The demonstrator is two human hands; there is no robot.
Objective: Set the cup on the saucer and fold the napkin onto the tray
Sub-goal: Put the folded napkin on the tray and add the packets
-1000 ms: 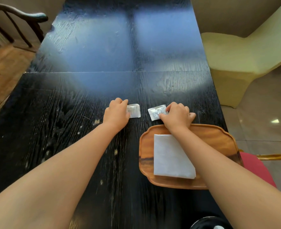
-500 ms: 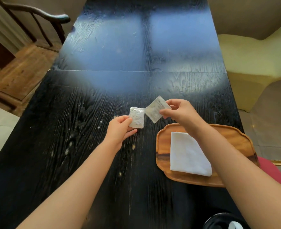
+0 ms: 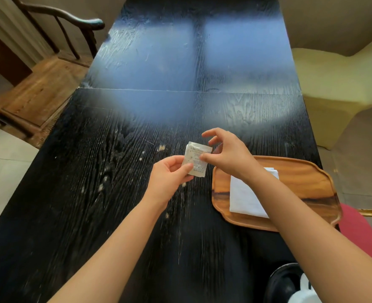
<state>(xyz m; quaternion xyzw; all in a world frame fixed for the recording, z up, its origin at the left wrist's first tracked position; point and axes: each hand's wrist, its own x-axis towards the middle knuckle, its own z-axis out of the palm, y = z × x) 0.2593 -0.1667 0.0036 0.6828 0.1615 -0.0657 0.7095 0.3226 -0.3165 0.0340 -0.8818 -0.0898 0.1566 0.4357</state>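
— What's in the hands?
— The left hand [image 3: 168,180] pinches a small white packet [image 3: 196,159] between thumb and fingers, above the black table [image 3: 93,193]. The right hand [image 3: 226,154] has its thumb on the packet's right edge, other fingers loosely spread; whether it truly grips, I can't tell.
— And the napkin?
— The napkin [image 3: 244,197] lies folded on the wooden tray [image 3: 300,182], partly under the right forearm. A wooden chair [image 3: 49,62] stands to the left.

A long black table [image 3: 137,193] (wood grain showing, pale flecks near its middle) runs far into the scene. A dark wooden chair [image 3: 49,68] stands far left; a pale yellow chair [image 3: 333,88] stands far right.
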